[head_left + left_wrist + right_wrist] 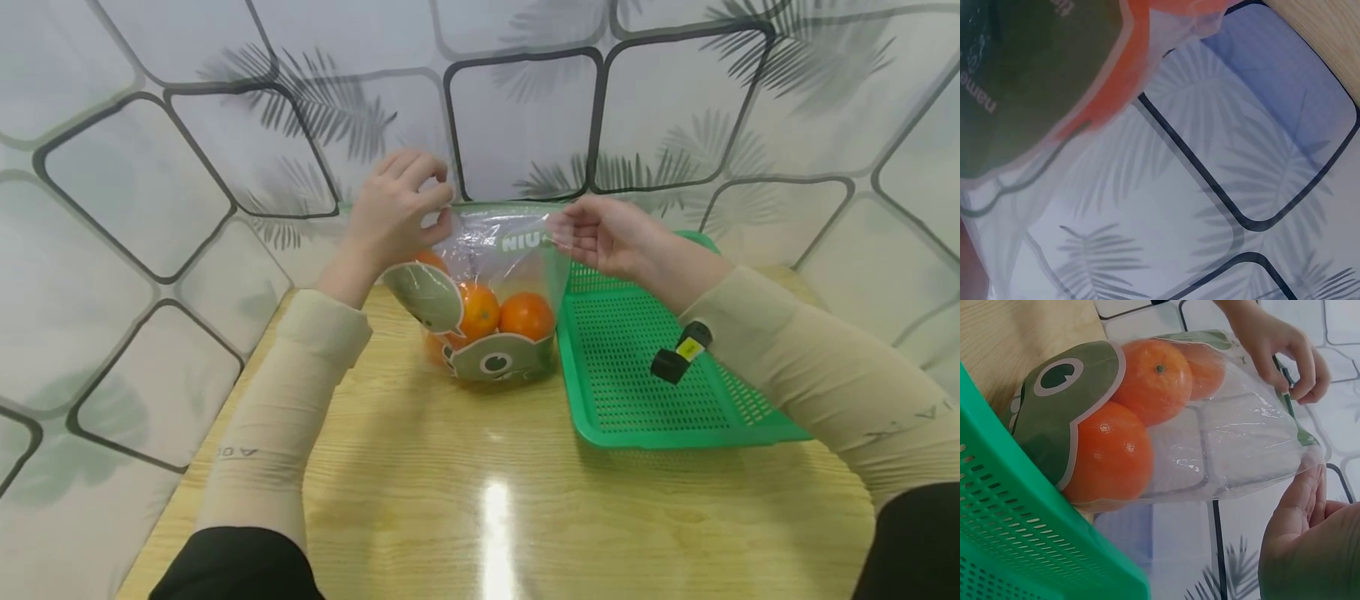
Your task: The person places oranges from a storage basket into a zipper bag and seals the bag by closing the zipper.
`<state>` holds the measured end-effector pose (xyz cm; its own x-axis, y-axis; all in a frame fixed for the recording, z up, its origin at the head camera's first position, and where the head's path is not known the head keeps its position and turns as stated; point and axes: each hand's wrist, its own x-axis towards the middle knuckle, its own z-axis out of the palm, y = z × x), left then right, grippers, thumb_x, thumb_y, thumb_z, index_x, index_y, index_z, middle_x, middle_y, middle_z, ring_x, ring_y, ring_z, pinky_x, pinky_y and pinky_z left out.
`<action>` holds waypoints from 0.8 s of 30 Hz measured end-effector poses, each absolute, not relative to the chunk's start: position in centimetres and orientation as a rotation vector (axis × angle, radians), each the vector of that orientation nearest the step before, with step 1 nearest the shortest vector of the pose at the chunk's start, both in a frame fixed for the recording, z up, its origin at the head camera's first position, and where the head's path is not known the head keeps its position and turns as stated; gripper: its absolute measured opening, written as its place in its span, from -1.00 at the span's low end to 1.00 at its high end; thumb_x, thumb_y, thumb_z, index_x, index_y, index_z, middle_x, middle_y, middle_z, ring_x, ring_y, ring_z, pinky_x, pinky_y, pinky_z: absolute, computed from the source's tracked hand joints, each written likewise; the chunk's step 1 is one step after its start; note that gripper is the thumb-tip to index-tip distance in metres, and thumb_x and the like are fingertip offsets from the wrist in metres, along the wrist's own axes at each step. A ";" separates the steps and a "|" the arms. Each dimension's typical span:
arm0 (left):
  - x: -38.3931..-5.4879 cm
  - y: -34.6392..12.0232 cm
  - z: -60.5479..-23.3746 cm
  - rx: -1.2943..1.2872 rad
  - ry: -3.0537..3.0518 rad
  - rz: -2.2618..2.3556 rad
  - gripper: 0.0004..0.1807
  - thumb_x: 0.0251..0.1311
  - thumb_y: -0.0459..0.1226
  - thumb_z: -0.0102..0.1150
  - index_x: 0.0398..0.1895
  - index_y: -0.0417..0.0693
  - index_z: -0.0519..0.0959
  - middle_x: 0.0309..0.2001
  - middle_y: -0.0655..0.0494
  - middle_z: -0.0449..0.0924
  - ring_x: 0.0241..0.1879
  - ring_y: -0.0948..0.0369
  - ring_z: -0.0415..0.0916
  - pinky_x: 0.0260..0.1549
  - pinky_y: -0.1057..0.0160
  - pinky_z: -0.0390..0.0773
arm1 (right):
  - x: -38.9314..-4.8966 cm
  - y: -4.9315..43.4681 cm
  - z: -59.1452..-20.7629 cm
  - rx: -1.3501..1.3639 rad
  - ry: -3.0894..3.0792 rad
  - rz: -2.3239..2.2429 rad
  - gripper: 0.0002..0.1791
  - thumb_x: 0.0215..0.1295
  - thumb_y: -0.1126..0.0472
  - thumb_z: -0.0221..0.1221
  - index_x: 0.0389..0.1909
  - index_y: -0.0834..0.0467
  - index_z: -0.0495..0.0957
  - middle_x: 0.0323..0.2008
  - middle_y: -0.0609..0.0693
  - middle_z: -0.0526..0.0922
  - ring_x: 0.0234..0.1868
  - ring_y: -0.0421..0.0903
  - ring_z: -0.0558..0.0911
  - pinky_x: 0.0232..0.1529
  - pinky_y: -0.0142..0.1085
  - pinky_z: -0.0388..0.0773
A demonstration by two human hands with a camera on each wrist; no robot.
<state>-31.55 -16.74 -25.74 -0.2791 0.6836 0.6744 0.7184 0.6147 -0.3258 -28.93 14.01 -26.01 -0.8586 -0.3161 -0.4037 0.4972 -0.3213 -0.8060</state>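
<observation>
A clear zip bag [495, 258] with a green cartoon print stands on the table, its top drawn up. Several oranges [527, 315] fill its lower half; two show large in the right wrist view [1155, 381]. My left hand [403, 204] pinches the green zip edge near the bag's left side, thumb and forefinger meeting there. At the opposite top corner, my right hand [603, 233] holds the edge between thumb and fairly straight fingers, some seen through the plastic. The left wrist view shows the bag's green printed panel [1035, 75] close up, with only a sliver of hand.
A green perforated plastic basket [652, 367] stands right beside the bag, under my right forearm. A black device with a yellow label [681, 353] sits at the right cuff. Behind the wooden table [420, 500] rises a patterned sheet [525, 125].
</observation>
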 end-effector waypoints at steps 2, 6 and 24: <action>-31.6 -17.1 -25.8 -1.104 -2.004 -0.055 -0.92 0.22 -0.36 0.18 -0.40 -0.19 0.59 -0.09 -0.16 0.64 0.00 -0.15 0.57 0.19 -0.09 0.57 | -28.8 14.1 -26.0 0.233 1.436 -2.202 -0.63 0.64 0.25 0.02 -0.36 0.21 0.70 -0.40 0.04 0.81 -0.39 -0.11 0.79 -0.22 -0.39 0.76; -31.6 -17.7 -26.0 -1.098 -1.990 -0.051 -0.93 0.20 -0.37 0.18 -0.40 -0.19 0.58 -0.07 -0.17 0.63 0.03 -0.16 0.57 0.23 -0.09 0.56 | -28.7 14.2 -26.0 0.222 1.459 -2.198 -0.63 0.64 0.25 0.01 -0.36 0.21 0.70 -0.39 0.04 0.81 -0.38 -0.11 0.79 -0.21 -0.39 0.76; -30.6 -22.1 -26.5 -1.004 -1.991 -0.069 -0.98 0.17 -0.39 0.18 -0.39 -0.17 0.56 -0.04 -0.20 0.59 0.03 -0.24 0.55 0.12 -0.20 0.57 | -28.2 13.9 -25.7 0.159 1.513 -2.198 -0.59 0.66 0.24 -0.02 -0.38 0.20 0.71 -0.42 0.02 0.82 -0.41 -0.11 0.80 -0.24 -0.39 0.76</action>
<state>-30.58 -22.11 -26.49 -0.2869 0.6233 0.7275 0.6723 0.6720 -0.3105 -28.19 13.87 -25.70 -0.8855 -0.3077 -0.3481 0.4350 -0.2859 -0.8538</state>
